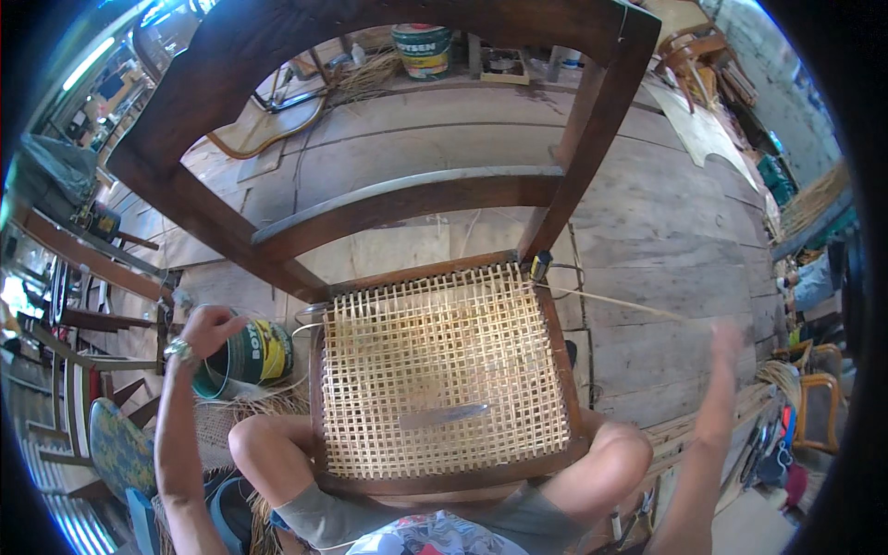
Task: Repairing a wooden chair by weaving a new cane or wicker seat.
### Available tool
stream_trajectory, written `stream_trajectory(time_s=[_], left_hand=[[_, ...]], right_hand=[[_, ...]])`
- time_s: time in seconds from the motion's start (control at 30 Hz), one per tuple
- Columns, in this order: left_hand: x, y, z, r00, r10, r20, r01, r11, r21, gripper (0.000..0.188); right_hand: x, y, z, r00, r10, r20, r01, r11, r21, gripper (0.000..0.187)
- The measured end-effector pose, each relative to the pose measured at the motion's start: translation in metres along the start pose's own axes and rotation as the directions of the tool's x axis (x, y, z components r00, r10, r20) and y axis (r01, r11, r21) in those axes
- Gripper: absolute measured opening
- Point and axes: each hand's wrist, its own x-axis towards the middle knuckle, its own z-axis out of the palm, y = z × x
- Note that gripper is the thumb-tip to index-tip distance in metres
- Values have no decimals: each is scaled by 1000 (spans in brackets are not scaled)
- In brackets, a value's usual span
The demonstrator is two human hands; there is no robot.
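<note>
A dark wooden chair frame [407, 208] stands in front of me, its seat between my knees. Woven cane [435, 361] fills the seat in an open grid. My right hand [729, 338], blurred and out at the far right, is closed on a light cane strand [620, 302]. That strand runs taut from the seat's back right corner. A tool with a yellow and black handle [540, 266] stands upright at this corner. On the weave lies a flat, pointed metal strip [446, 416]. My left hand [213, 330] hovers by a green bucket [271, 351], fingers loosely spread, nothing visible in it.
Cane strands [268, 402] lie below the bucket. Wooden chair parts [92, 319] crowd the left side. Another bucket [423, 51] and a small tray [504, 67] stand beyond the chair. Tools [772, 453] and bundled cane [779, 379] are at the right. Plywood boards [657, 250] cover the floor.
</note>
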Motion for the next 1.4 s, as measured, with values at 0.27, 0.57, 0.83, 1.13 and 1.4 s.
stream_trajectory(time_s=[0.27,0.57,0.83,1.13,1.4], left_hand=[[-35,0,-89,983,-115,-145,-56,559,-827,35],[-45,94,-110,970,18,-244,-127,890,-438,32],[0,132,-23,987,160,20,-159,987,-36,39],[10,102,0,994,105,-29,-104,994,30,57],[5,102,-2,985,169,-38,-172,978,-115,53]], right_hand=[[-97,-176,-116,892,-447,74,232,591,773,40],[-115,-337,-117,625,-768,140,311,409,858,43],[20,-143,-49,946,-191,-263,287,870,400,25],[-104,-279,-130,729,-683,50,388,472,791,48],[-79,-341,-81,605,-781,-158,480,198,855,26]])
